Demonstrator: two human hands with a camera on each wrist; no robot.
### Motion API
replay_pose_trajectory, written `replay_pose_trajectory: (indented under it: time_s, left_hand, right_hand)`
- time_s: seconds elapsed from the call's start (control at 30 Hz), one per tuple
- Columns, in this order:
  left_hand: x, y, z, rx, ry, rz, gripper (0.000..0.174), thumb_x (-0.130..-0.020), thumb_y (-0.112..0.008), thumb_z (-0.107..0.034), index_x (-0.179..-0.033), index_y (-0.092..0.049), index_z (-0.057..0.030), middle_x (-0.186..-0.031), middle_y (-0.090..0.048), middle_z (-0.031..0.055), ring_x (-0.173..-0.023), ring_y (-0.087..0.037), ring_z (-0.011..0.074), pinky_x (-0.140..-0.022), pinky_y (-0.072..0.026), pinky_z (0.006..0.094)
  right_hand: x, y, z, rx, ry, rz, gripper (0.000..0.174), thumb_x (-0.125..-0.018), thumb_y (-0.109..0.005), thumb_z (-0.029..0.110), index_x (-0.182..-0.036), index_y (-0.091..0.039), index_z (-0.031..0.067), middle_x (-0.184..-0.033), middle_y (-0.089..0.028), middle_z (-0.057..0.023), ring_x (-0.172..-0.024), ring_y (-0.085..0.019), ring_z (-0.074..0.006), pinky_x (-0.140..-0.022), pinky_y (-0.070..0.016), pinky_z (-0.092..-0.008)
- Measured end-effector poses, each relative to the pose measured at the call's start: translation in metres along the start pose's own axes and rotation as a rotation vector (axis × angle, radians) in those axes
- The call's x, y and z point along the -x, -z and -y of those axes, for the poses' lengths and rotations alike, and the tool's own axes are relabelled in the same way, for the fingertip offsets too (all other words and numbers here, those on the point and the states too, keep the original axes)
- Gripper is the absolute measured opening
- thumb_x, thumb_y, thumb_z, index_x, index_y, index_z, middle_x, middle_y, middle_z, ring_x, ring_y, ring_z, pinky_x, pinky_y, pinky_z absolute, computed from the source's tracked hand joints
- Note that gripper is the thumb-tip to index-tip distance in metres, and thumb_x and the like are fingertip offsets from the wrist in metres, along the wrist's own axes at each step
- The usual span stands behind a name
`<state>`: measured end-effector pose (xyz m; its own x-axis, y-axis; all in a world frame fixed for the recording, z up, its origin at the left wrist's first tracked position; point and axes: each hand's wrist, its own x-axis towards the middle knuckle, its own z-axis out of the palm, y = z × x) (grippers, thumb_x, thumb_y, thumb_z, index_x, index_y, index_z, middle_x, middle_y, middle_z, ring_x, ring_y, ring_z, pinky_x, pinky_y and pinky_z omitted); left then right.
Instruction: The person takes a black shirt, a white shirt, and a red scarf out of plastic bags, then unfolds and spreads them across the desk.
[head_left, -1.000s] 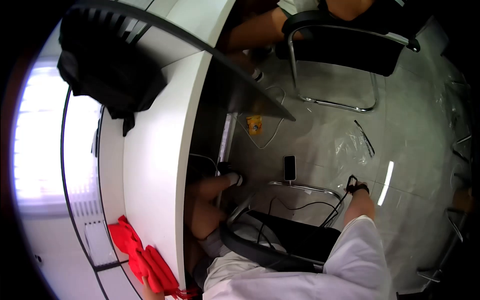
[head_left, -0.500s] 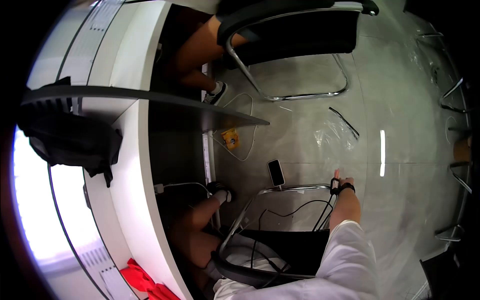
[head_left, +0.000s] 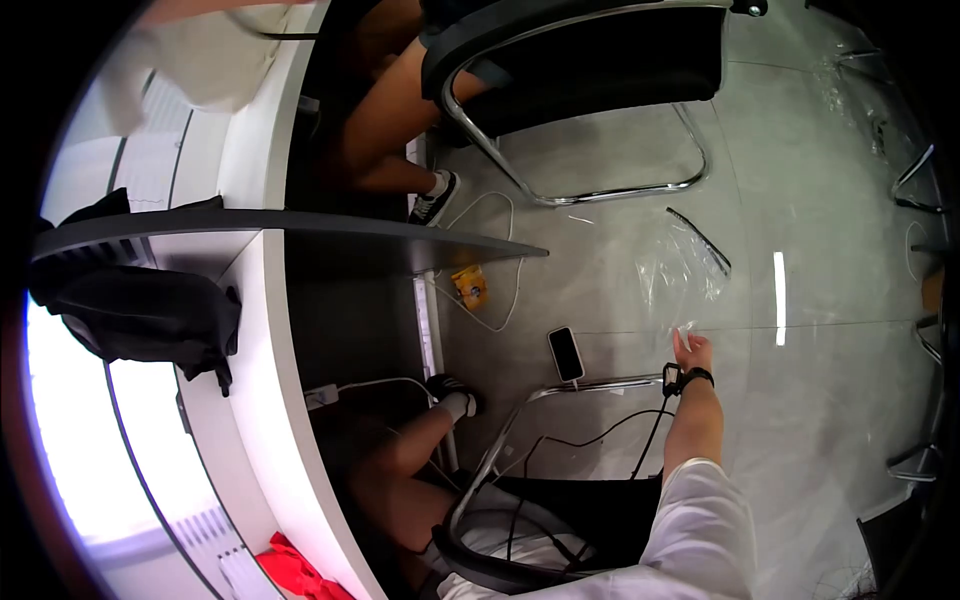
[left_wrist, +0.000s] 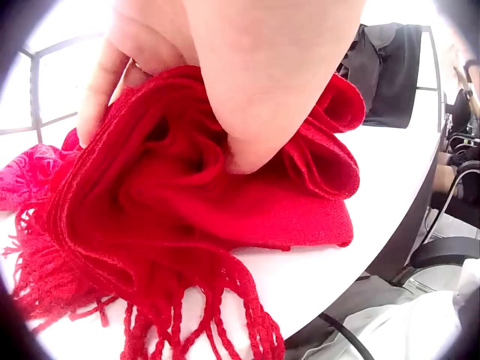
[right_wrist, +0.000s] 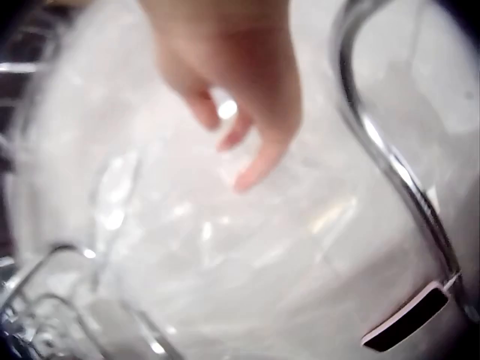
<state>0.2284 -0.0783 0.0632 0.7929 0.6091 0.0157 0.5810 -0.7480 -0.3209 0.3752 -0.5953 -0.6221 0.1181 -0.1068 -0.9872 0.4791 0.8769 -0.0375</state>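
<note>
In the left wrist view my left hand [left_wrist: 255, 67] grips a folded red fringed scarf [left_wrist: 225, 210] on the white desk, its thumb sunk into the folds. The head view shows only part of the red cloth [head_left: 300, 572] at the bottom left; my left hand is outside it. My right hand [head_left: 694, 352] is low over the floor, beside crumpled clear plastic [head_left: 690, 270]. Seen from the right wrist, the hand [right_wrist: 240, 97] points down with its fingers apart and loosely bent. Blur hides whether they touch the plastic.
A phone [head_left: 566, 355] lies by the chrome chair leg [head_left: 610, 384], with a cable. Beyond are a yellow packet [head_left: 469, 287], a dark desk divider [head_left: 400, 240] and an occupied black chair [head_left: 600, 70]. A black bag [head_left: 150, 305] rests on the desk.
The head view has turned, shifting the desk and red cloth down and left. My right hand has swung slightly away from the chair. Someone's pale sleeve has appeared at the top left.
</note>
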Motion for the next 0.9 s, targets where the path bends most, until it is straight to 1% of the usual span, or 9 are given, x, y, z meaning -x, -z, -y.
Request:
replay_pose_trajectory:
  time_s: [0.23, 0.3, 0.37, 0.43, 0.5, 0.63, 0.67, 0.73, 0.9]
  left_hand:
    - [0.007, -0.004, 0.011, 0.04, -0.012, -0.021, 0.058, -0.079, -0.054, -0.002, -0.136, -0.042, 0.0041, -0.115, -0.058, 0.0315, -0.107, -0.056, 0.0483, -0.089, -0.0461, 0.0464]
    - [0.021, -0.005, 0.018, 0.06, -0.008, -0.04, 0.059, -0.079, -0.054, -0.002, -0.136, -0.042, 0.0042, -0.115, -0.058, 0.0315, -0.107, -0.056, 0.0483, -0.089, -0.0461, 0.0464]
    - [0.04, -0.004, 0.033, 0.072, 0.002, -0.062, 0.059, -0.079, -0.053, -0.002, -0.136, -0.042, 0.0043, -0.116, -0.058, 0.0315, -0.108, -0.056, 0.0482, -0.09, -0.046, 0.0463]
    - [0.06, 0.0, 0.045, 0.085, 0.001, -0.088, 0.059, -0.078, -0.053, -0.002, -0.136, -0.042, 0.0043, -0.116, -0.058, 0.0316, -0.108, -0.056, 0.0482, -0.09, -0.0459, 0.0463]
    - [0.082, -0.005, 0.061, 0.107, 0.014, -0.119, 0.059, -0.078, -0.053, -0.002, -0.136, -0.042, 0.0044, -0.116, -0.058, 0.0316, -0.108, -0.056, 0.0482, -0.09, -0.0458, 0.0463]
    - [0.101, -0.027, 0.073, 0.187, 0.065, -0.236, 0.061, -0.077, -0.054, -0.001, -0.137, -0.04, 0.0061, -0.124, -0.055, 0.0309, -0.117, -0.052, 0.0465, -0.1, -0.0412, 0.0446]
    - [0.102, -0.038, 0.08, 0.22, 0.083, -0.286, 0.06, -0.078, -0.055, -0.003, -0.136, -0.042, 0.0055, -0.125, -0.055, 0.0304, -0.117, -0.052, 0.046, -0.1, -0.0411, 0.0445]
    - [0.107, -0.039, 0.065, 0.231, 0.118, -0.352, 0.056, -0.08, -0.059, -0.008, -0.132, -0.044, 0.0034, -0.121, -0.056, 0.0286, -0.113, -0.053, 0.0468, -0.097, -0.0424, 0.0452]
    - [0.123, -0.034, 0.063, 0.328, 0.195, -0.483, 0.058, -0.074, -0.064, -0.008, -0.128, -0.045, 0.0017, -0.121, -0.052, 0.0259, -0.11, -0.051, 0.0467, -0.091, -0.0435, 0.0474]
  right_hand:
    - [-0.079, 0.008, 0.031, -0.066, -0.26, 0.024, 0.03, -0.09, -0.052, 0.023, -0.108, -0.048, -0.0006, -0.102, -0.052, -0.01, -0.099, -0.056, -0.0275, -0.086, -0.0497, -0.0352]
    - [-0.084, -0.017, 0.025, 0.11, -0.026, 0.283, 0.032, -0.091, -0.051, 0.022, -0.116, -0.05, 0.003, -0.101, -0.055, -0.0129, -0.095, -0.057, -0.0268, -0.074, -0.0475, -0.0345]
    - [0.012, -0.091, 0.016, 0.098, 0.251, 0.254, 0.033, -0.094, -0.045, 0.028, -0.118, -0.055, 0.0066, -0.1, -0.057, -0.011, -0.092, -0.056, -0.0233, -0.077, -0.0482, -0.0396]
    - [-0.015, -0.119, 0.039, 1.292, 1.373, 0.403, 0.038, -0.092, -0.047, 0.032, -0.116, -0.062, 0.0065, -0.101, -0.063, -0.01, -0.089, -0.059, -0.026, -0.078, -0.0495, -0.0415]
    - [-0.064, -0.218, 0.085, 0.035, 0.43, 0.766, 0.042, -0.085, -0.059, 0.035, -0.109, -0.066, 0.0017, -0.099, -0.069, -0.0102, -0.087, -0.064, -0.0323, -0.075, -0.05, -0.0427]
    - [0.188, -0.364, 0.094, -0.129, 0.785, 0.41, 0.034, -0.092, -0.034, 0.033, -0.094, -0.051, 0.0028, -0.09, -0.052, -0.009, -0.062, -0.042, -0.0207, -0.051, -0.0355, -0.0333]
    - [0.313, -0.367, 0.08, -0.119, 0.881, 0.451, 0.018, -0.084, -0.043, 0.023, -0.084, -0.052, 0.0069, -0.08, -0.05, -0.0077, -0.06, -0.043, -0.0202, -0.05, -0.0351, -0.0337]
    - [0.371, -0.396, 0.087, -0.153, 1.209, 0.641, 0.021, -0.085, -0.047, 0.02, -0.078, -0.054, 0.0005, -0.081, -0.056, -0.0109, -0.06, -0.049, -0.0207, -0.051, -0.0419, -0.0345]
    - [0.656, -0.33, -0.038, -0.484, 1.44, 1.1, 0.017, -0.087, -0.057, 0.01, -0.1, -0.063, -0.0006, -0.074, -0.055, -0.0048, -0.059, -0.048, -0.0152, -0.055, -0.0438, -0.0286]
